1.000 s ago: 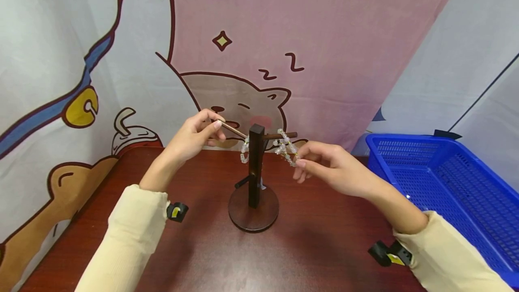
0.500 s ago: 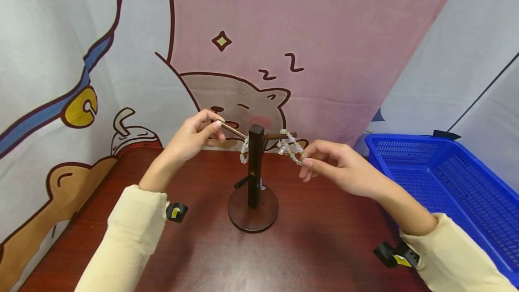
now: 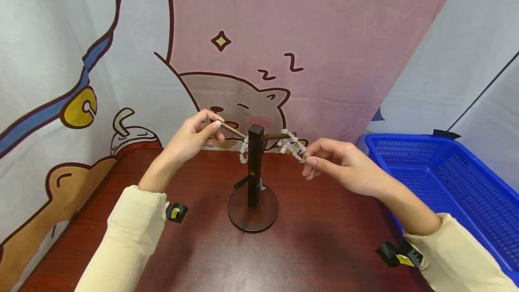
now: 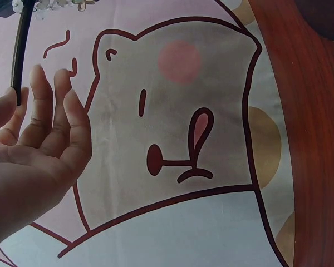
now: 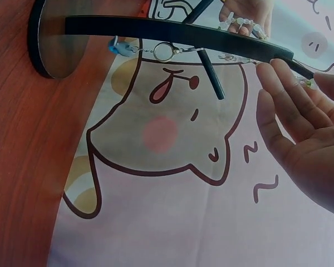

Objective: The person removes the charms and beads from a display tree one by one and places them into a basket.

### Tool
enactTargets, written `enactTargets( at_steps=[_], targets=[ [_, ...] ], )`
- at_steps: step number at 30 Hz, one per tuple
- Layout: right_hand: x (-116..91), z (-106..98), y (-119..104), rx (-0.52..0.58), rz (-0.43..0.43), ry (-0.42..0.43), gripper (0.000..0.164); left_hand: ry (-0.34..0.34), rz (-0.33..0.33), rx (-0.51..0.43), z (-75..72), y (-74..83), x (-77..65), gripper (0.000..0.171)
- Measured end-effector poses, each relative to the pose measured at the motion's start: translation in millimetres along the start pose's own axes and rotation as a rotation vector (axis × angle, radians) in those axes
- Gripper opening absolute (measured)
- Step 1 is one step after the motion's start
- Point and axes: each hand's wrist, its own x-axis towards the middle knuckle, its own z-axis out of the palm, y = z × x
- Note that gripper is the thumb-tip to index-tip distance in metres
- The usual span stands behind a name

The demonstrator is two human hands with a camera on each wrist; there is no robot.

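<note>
A dark wooden stand (image 3: pixel 254 170) with a round base and side pegs stands upright on the table. My left hand (image 3: pixel 198 132) pinches the outer end of its left peg (image 4: pixel 21 53) between thumb and forefinger. On that peg, close to the post, hangs a clear beaded bracelet (image 3: pixel 243 150). With thumb and fingertips, my right hand (image 3: pixel 344 166) pinches the lower edge of another clear beaded bracelet (image 3: pixel 298 147). This bracelet's upper part overlaps the outer end of the right peg (image 3: pixel 275 136). In the right wrist view, the fingers largely hide it.
A blue plastic basket (image 3: pixel 409 141) stands at the right on the reddish-brown table (image 3: pixel 194 247). Behind the stand hangs a cartoon-printed cloth (image 3: pixel 332 48). A keyring with a blue charm (image 5: pixel 122 47) hangs at the stand in the right wrist view. A short lower peg (image 3: pixel 242 182) points forward-left.
My right hand has moved a little to the right, drawing its bracelet toward the outer end of the right peg. The left hand has stayed on the left peg.
</note>
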Motion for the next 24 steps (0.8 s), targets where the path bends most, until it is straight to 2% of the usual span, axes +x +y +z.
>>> enactTargets(
  at_steps=[12,24],
  targets=[
    [-0.1,-3.3,-0.1,-0.017,-0.026,0.003,0.009,0.003,-0.001,0.006,-0.6,-1.5,0.3,0.021],
    [-3.8,-7.3,4.5,-0.031,-0.009,0.009,0.011,0.005,-0.005,-0.012,-0.4,-1.5,0.4,0.023]
  ],
)
